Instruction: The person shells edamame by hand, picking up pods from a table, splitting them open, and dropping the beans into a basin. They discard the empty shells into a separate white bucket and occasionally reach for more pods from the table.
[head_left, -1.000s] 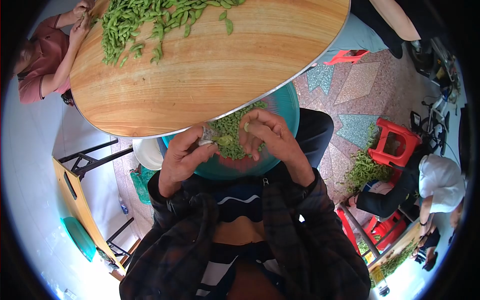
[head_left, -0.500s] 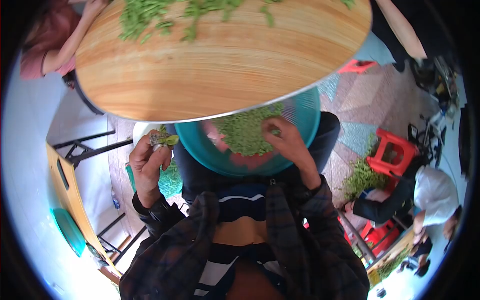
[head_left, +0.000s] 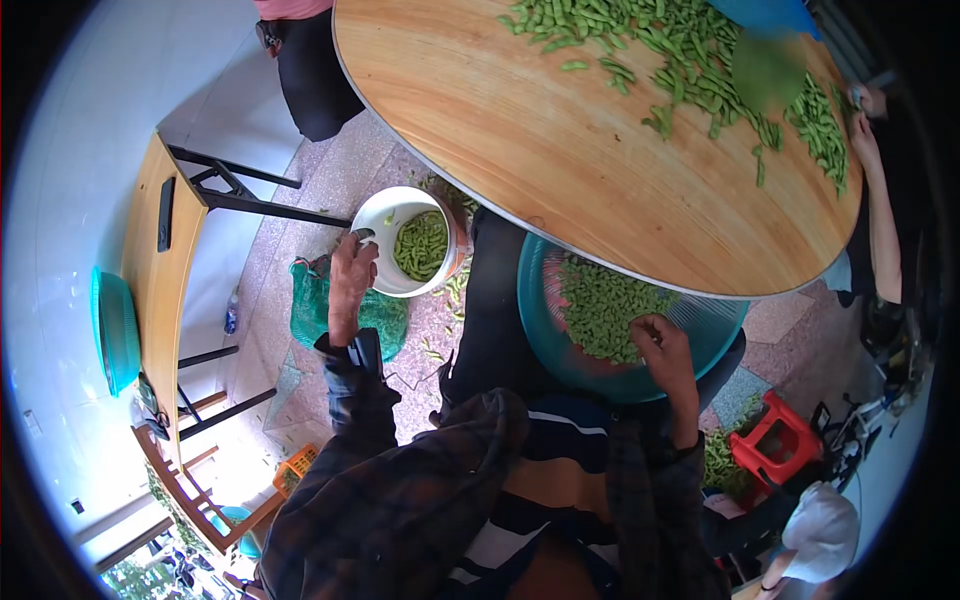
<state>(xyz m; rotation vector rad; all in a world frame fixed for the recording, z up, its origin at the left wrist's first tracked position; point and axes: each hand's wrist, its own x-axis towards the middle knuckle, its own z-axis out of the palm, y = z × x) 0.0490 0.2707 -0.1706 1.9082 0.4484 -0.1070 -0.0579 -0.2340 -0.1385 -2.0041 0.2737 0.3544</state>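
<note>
My left hand (head_left: pixel 352 275) is over the rim of a white bucket (head_left: pixel 458 245), fingers apart, with a greyish cover at one fingertip. A small green pod piece (head_left: pixel 389 217) is inside the bucket near that hand, above a heap of green pods (head_left: pixel 421 246). My right hand (head_left: pixel 666 352) hovers over a teal basin (head_left: pixel 540 345) on my lap, thumb and fingers curled together. Whatever is between those fingers is hidden. Shelled green beans (head_left: pixel 600 315) cover the middle of the basin, partly under the table edge.
Green pods (head_left: pixel 690 60) lie spread on the round wooden table (head_left: pixel 520 150), where another person's arm (head_left: pixel 880 200) reaches in. A green mesh bag (head_left: pixel 350 320) is beside the bucket. To the right are a red stool (head_left: pixel 775 440) and a person in a white cap (head_left: pixel 820 525).
The view has swung left, bringing the bucket into sight. My left hand has moved to the bucket, and the opened pod is out of its fingers. My right hand stays over the basin.
</note>
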